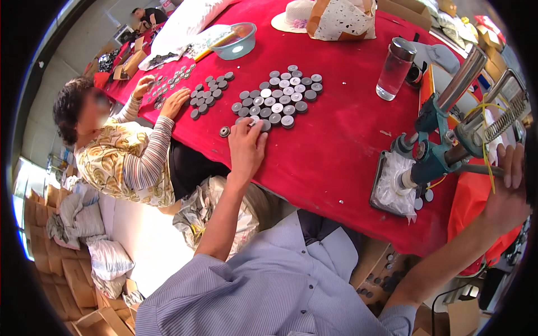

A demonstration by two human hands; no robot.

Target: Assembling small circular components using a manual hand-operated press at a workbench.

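Observation:
My left hand [246, 148] is at the near edge of a loose cluster of round grey discs [274, 102], some with pale, silvery tops. Its fingers bend down and the fingertips close on a disc at that edge. One darker, ringed round piece [225, 131] lies just left of the hand. At the far right, my right hand [509, 173] wraps round the lever of a green hand press [432, 157] with a steel column and a coil spring. A dark tray lined with clear plastic [392, 187] sits under the press head.
A person [126, 140] sits at the left, both hands over more discs [210, 94] on the red tablecloth [319, 168]. A water bottle [395, 70], a blue basin [235, 42], a straw hat [294, 17] and a bag stand farther back. Sacks [109, 259] and boxes fill the lower left floor.

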